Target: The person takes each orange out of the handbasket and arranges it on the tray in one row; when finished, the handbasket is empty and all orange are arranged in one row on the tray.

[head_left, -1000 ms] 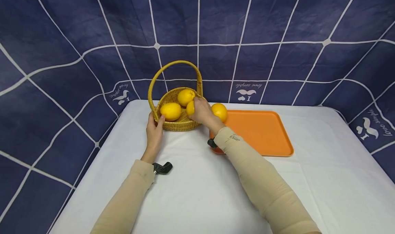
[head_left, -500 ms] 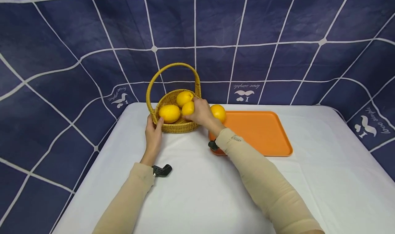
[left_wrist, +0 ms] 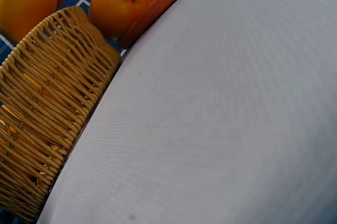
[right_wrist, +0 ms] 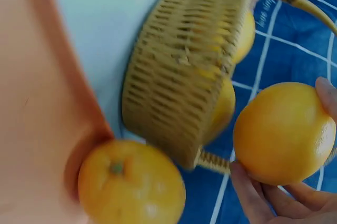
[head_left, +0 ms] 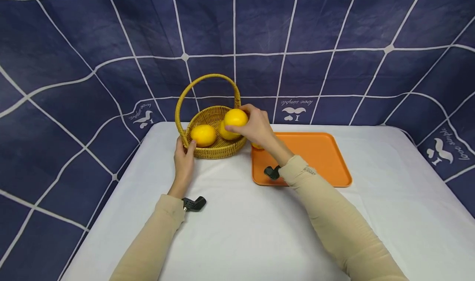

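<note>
At the far left of the work, the left hand (head_left: 184, 161) grips the near left rim of a basket (head_left: 219, 152), thumb on the edge and fingers along the outer side. The basket is woven from golden-tan strands, round and shallow, its ribbed wall showing small gaps, with a tall arched handle wrapped in the same cord. Inside, toward the left, lies a smooth yellow-orange fruit (head_left: 203, 135), slightly oval. A second fruit (head_left: 225, 133) sits to its right within the basket, partly covered.

Above the basket's right side, clear of the rim, the right hand (head_left: 259, 126) holds an orange (head_left: 235, 118) between thumb and fingers. This orange is plump, nearly round and glossy, bright yellow-orange with a soft highlight.

Just right of the basket, another orange (right_wrist: 131, 182) with a small green stem mark seems to rest at the tray's corner, though the right hand covers most of it from above. The tray (head_left: 315, 157) is a flat, smooth orange rectangle with rounded corners and a low raised lip. White cloth covers the desk (head_left: 230, 231); behind hangs blue fabric (head_left: 326, 21) crossed by white lines.
</note>
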The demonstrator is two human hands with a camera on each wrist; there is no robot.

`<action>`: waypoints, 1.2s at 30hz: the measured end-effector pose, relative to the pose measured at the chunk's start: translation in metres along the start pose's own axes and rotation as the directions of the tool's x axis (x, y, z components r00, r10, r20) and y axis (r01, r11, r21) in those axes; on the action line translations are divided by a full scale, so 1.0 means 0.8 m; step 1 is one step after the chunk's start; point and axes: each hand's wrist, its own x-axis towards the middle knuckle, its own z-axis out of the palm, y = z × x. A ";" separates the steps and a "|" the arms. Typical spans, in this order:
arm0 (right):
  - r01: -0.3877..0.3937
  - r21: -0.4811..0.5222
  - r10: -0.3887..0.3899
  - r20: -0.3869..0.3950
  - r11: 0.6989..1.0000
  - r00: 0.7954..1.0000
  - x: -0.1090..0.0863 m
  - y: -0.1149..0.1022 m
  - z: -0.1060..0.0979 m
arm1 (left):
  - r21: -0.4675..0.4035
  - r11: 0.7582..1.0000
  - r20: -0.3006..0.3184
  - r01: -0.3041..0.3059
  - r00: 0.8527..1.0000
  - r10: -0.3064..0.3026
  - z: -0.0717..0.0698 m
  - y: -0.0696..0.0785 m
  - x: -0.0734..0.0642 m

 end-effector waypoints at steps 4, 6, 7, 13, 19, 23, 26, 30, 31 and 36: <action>-0.008 -0.007 0.008 -0.022 1.000 1.000 -0.006 0.017 -0.029 | 0.007 1.000 -0.006 -0.006 1.000 0.006 0.001 -0.001 0.000; -0.019 -0.020 0.019 -0.028 1.000 0.999 -0.009 0.028 -0.042 | 0.008 1.000 -0.008 -0.006 1.000 0.006 0.001 -0.002 -0.001; -0.029 -0.023 0.029 -0.030 0.999 0.999 -0.011 0.034 -0.048 | 0.010 1.000 -0.008 -0.005 1.000 0.005 0.000 -0.002 -0.001; -0.081 -0.062 0.077 -0.062 0.995 0.995 -0.022 0.077 -0.080 | 0.007 1.000 -0.005 0.002 1.000 -0.002 0.001 -0.002 -0.002; -0.139 -0.129 0.129 -0.087 0.982 0.988 -0.031 0.116 -0.096 | 0.014 1.000 -0.009 0.002 1.000 -0.002 0.001 -0.002 -0.001; -0.143 -0.165 0.135 -0.060 0.976 0.989 -0.036 0.139 -0.094 | 0.016 1.000 -0.009 0.003 1.000 -0.002 0.000 -0.001 0.000; -0.118 -0.186 0.121 0.003 0.975 0.993 -0.038 0.154 -0.086 | 0.017 1.000 -0.003 0.008 1.000 -0.008 0.000 -0.001 0.000; -0.092 -0.186 0.110 0.088 0.978 0.990 -0.036 0.164 -0.082 | 0.015 1.000 0.002 0.010 1.000 -0.010 0.000 0.000 0.000; -0.091 -0.185 0.112 0.107 0.979 0.988 -0.035 0.164 -0.083 | 0.013 1.000 0.002 0.011 1.000 -0.011 0.000 0.000 0.000; -0.043 -0.226 0.088 0.193 0.973 0.977 -0.032 0.163 -0.086 | 0.011 1.000 0.003 0.021 1.000 -0.021 -0.001 0.001 0.000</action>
